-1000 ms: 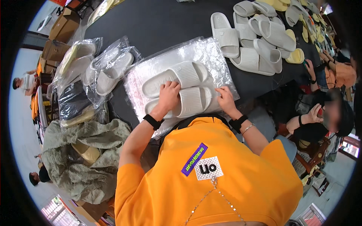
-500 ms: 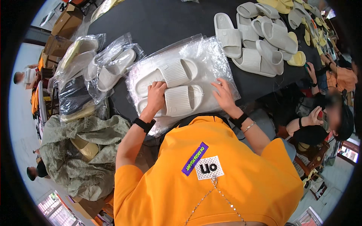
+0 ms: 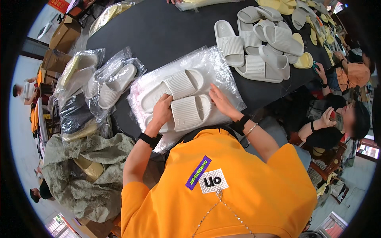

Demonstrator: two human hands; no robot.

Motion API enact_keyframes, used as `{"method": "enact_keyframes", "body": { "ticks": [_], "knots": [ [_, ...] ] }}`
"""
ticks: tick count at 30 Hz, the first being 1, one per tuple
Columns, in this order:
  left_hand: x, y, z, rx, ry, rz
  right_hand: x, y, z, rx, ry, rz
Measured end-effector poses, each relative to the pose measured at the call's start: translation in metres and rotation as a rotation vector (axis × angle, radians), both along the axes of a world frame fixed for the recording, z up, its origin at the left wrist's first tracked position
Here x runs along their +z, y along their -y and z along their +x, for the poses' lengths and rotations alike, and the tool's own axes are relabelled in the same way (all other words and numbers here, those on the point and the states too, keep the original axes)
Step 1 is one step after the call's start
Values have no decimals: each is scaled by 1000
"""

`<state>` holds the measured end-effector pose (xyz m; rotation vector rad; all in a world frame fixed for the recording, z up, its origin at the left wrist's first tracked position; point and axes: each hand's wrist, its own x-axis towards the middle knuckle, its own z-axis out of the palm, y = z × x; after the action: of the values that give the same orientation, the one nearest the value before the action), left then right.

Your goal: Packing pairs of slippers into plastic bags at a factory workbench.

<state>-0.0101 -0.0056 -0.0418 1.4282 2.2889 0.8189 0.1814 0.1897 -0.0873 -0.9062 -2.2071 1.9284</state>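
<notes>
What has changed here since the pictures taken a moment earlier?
The pair of pale grey slippers has slid left on the clear plastic stack, the left hand going with it. The right hand has moved left, close to the toe ends, and opened out. Unchanged: the left hand's hold, the bagged slippers at left and the loose slippers at right.

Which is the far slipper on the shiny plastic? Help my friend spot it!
Start at the big black table, then find the shiny plastic in front of the orange shirt. On it, by the left hand, a pale grey slipper lies beside its match. Yours is farther from the shirt than its match, and unlike the slipper pile to the right, it lies on plastic.
</notes>
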Motion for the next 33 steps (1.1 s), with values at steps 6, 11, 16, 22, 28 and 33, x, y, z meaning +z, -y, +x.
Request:
{"method": "enact_keyframes", "body": {
  "ticks": [6, 11, 16, 22, 28, 33],
  "knots": [
    [-2, -13, 17, -48, 96, 66, 61, 2, -13, -69, -123, -367],
    [4, -18, 6, -140, 386, -79, 36, -5, -8, 93, -88, -103],
    [-3, -8, -33, 133, 934, 205, 10, -6, -9, -57, -74, -122],
    [-52, 16, -51, 277, 79, -17, 32, -12, -4, 7, -30, 1],
    [-68, 18, -47, 341, 48, -113, 118, -74, 27, -33, -105, 132],
    [-69, 20, -45, 303, -22, -209, 142, -172, 67, -452, -353, 179]
  ]
}}
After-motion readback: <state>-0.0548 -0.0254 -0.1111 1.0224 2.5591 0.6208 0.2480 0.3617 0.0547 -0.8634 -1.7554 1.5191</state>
